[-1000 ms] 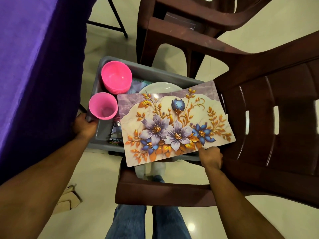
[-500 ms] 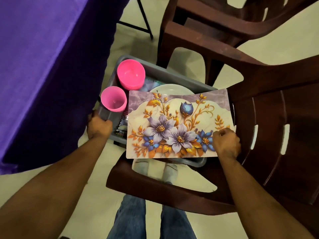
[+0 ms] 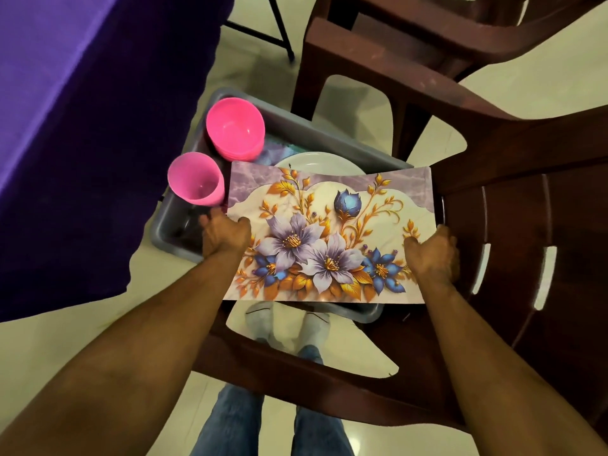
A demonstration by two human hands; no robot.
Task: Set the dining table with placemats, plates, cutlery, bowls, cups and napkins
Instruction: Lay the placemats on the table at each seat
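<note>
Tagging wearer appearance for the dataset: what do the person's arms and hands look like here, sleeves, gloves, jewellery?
Both forearms are bare, no sleeve in view. The left hand and right hand have no gloves; no watch, ring or bracelet shows. Lower down: blue jeans and light grey socks.

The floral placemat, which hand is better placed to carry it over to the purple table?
Left, probably. The left hand grips the floral placemat on the side nearest the purple table; the right hand holds the far edge.

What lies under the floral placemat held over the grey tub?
Under the floral placemat, a white plate peeks out at its far edge, inside the grey tub. The rest of the tub's contents there are covered.
</note>
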